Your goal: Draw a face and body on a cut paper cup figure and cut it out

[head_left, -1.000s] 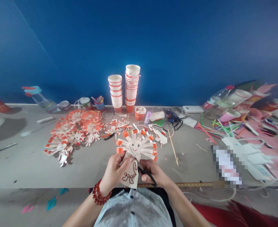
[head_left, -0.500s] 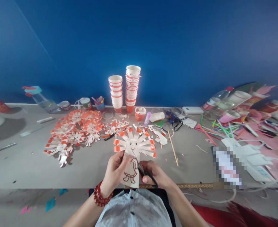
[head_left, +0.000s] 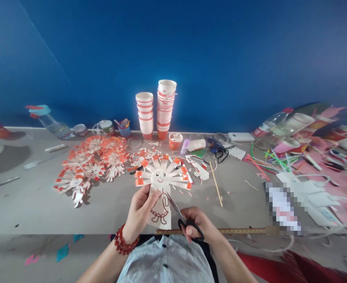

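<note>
My left hand (head_left: 141,209) is clamped on a paper figure (head_left: 160,180), thumb on its front and fingers behind, just below the round face; it is held up above the near edge of the smooth grey table (head_left: 238,204), in front of my body. The paper is white and slightly glossy, with a ring of narrow strips fanning out around the smiling disc, each curled into an orange tip. Below hangs a plain panel with a brown-outlined body, a scalloped hem and two little feet. My right hand (head_left: 199,226), apart from my left, grips the scissors (head_left: 181,218) by their black looped handles; the slim metal blades slant up to the figure's neck, though I can't tell whether they bite into the paper. Round my left wrist sit shiny red beads (head_left: 125,240). Beyond lie jagged paper scraps (head_left: 145,156), a thin straight wooden stick (head_left: 216,184), a heap of curly orange-and-white cutouts (head_left: 93,157), and two ribbed towers of nested paper cups (head_left: 165,112).
</note>
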Tool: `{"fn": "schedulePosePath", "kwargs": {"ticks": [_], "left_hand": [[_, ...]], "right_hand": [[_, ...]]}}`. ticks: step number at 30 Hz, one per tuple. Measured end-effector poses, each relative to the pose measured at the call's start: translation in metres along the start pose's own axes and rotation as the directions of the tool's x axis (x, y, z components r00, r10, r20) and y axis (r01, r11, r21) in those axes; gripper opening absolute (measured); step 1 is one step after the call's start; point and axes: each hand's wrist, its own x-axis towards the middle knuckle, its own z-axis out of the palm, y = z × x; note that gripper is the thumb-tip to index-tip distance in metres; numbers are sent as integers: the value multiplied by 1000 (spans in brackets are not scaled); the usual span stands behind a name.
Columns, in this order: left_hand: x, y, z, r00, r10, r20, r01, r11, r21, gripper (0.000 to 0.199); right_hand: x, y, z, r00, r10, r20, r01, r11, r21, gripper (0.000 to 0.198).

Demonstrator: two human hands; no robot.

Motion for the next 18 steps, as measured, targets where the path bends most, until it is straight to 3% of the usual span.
{"fn": "schedulePosePath", "kwargs": {"ticks": [13,18], "left_hand": [[-2,3,1,999,44,4,-45,997,62,29],[-3,1,2,997,73,-18,-71,993,93,30]], "right_hand": [[0,-1,0,998,38,-51,-43,996,-82,70],[2,1,4,996,-1,-94,-10,992,-123,71]]}}
